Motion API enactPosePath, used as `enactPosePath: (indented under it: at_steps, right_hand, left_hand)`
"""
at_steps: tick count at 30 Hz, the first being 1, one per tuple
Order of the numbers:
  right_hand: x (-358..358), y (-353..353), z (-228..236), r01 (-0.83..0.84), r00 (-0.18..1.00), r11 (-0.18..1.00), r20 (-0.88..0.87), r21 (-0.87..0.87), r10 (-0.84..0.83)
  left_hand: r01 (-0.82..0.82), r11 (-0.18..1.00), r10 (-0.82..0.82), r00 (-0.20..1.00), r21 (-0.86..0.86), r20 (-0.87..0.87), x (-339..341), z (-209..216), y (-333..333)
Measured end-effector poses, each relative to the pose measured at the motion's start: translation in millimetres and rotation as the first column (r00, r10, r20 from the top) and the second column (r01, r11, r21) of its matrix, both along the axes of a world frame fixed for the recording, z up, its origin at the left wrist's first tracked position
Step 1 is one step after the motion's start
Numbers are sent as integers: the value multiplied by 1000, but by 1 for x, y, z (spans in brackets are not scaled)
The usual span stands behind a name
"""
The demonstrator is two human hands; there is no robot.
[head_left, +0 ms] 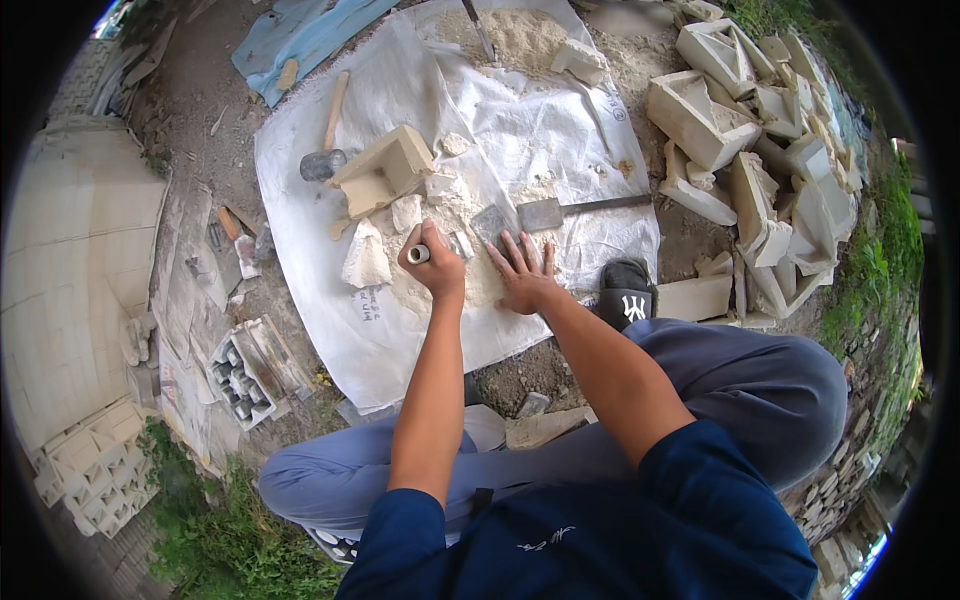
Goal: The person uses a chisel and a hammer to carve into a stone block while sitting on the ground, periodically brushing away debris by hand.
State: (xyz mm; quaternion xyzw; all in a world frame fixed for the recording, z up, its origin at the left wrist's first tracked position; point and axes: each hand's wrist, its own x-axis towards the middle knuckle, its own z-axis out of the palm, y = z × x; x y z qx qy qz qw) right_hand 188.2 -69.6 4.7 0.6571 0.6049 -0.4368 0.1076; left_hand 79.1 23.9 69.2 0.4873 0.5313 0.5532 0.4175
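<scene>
My left hand (437, 265) is closed around a metal tool with a round, hollow tube end (418, 254). A pale metal piece (460, 243) shows beside its fingers; whether it belongs to that tool I cannot tell. Flat on the powdery sheet, fingers spread, lies my right hand (527, 278), its fingertips near a grey square slab (489, 222). Just beyond is a hammer with a grey block head (540, 214) and a dark handle pointing right. White chunks (366, 258) and a beige box-shaped mold (385, 172) sit beyond my left hand.
Under everything spreads a white woven sheet (310, 290). A mallet with a dark head (322, 164) lies at its left. Broken beige molds (705, 120) are heaped at the right. A crate of grey pieces (240, 375) stands at the left, near a wooden-handled tool (245, 250).
</scene>
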Motion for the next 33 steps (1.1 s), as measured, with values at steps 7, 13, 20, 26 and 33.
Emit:
enactPosePath:
  at_steps: [7,13,20,26,33]
  right_hand:
    - [-1,3,3,2,1000,999,-1,39,-2]
    - [-3,5,4,7,1000,997,0,77,-7]
    - [1,0,-12,36,999,992,-2,122,-36]
    - [0,2,-4,20,1000,999,-21,25,-19]
    - [0,0,-3,10,1000,1000,-18,13,-9]
  left_hand:
    - [-66,996,70,996,63,-63,6,0,-5]
    - [-206,970,205,979,130,19,-1,-9,-14]
    - [-199,977,167,936,74,310,3,1,-22]
    - [-174,982,157,968,74,193,8,5,-14]
    - [-407,913,399,907,31,136,16,2,1]
